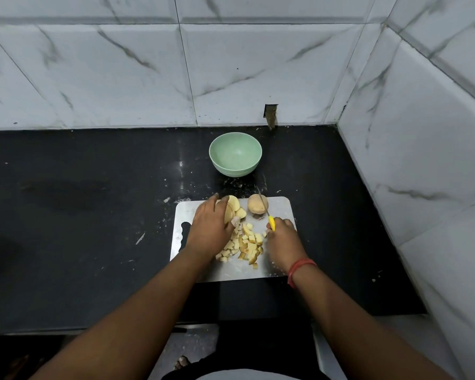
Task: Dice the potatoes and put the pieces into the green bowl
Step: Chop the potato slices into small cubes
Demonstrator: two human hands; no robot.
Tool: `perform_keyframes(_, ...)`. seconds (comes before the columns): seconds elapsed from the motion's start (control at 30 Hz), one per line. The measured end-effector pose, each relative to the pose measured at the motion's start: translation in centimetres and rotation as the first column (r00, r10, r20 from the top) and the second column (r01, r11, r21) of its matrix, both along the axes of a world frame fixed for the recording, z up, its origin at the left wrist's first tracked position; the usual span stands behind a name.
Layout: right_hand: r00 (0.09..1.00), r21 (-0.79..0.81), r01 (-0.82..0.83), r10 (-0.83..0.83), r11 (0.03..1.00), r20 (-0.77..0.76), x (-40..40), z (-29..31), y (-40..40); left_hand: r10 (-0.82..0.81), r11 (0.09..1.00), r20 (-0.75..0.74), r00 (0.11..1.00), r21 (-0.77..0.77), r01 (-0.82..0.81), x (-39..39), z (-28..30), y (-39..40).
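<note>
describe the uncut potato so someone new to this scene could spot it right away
On the black counter lies a metal cutting board. The whole potato sits at its far edge, right of the slices under the left hand. It alone keeps its brown skin all over.

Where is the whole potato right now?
In the head view, the whole potato sits at the cutting board's far edge, right of the potato slices, behind the knife.

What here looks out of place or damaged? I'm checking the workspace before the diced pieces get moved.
Two things stand out. The wall tile behind the green bowl has a broken, dark notch at its base. White scraps and specks lie scattered on the black counter around the cutting board.
</note>
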State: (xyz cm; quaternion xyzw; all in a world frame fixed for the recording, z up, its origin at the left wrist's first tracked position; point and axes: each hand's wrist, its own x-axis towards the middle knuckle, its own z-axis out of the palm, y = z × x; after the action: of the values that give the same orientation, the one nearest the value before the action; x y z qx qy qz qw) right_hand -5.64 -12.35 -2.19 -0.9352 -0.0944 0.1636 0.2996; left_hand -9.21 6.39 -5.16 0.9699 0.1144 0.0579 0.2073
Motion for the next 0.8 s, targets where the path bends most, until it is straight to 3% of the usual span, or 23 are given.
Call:
perform_keyframes(0.1, 0.998, 0.061, -0.051, 0.054, 0.997, -0.045, 0.11, 0.20, 0.74, -0.002, 1.000, -0.041, 0.999, -0.031, 0.001, 0.49, -0.02, 0.28)
perform_keyframes(0.2, 1.000, 0.108, -0.005, 0.003, 0.994, 0.021, 0.05, -0.09, 0.69, 0.028, 0.997, -0.043, 0.999, -0.069, -0.031, 0.63, 0.16, 0.52)
perform_keyframes(0.4, 0.997, 0.081, 0.004, -0.010, 0.997, 0.077, -0.28, -0.50, -0.17, 0.039, 0.999, -0.007, 0.999, 0.025, -0.039, 0.52, 0.45, 0.01)
perform_keyframes(0.57, 0.997, 0.106, -0.019, 0.010, 0.994, 0.079, -0.74, -0.47, 0.24, 0.108, 0.992, -0.041, 0.993, -0.059, -0.110, 0.34, 0.46, 0.12)
perform_keyframes(0.8, 0.999, 0.114, -0.018, 0.014, 0.993, 0.038, -0.85, -0.24, -0.07, 0.071, 0.995, -0.088, 0.994, -0.069, -0.077, 0.52, 0.27, 0.55)
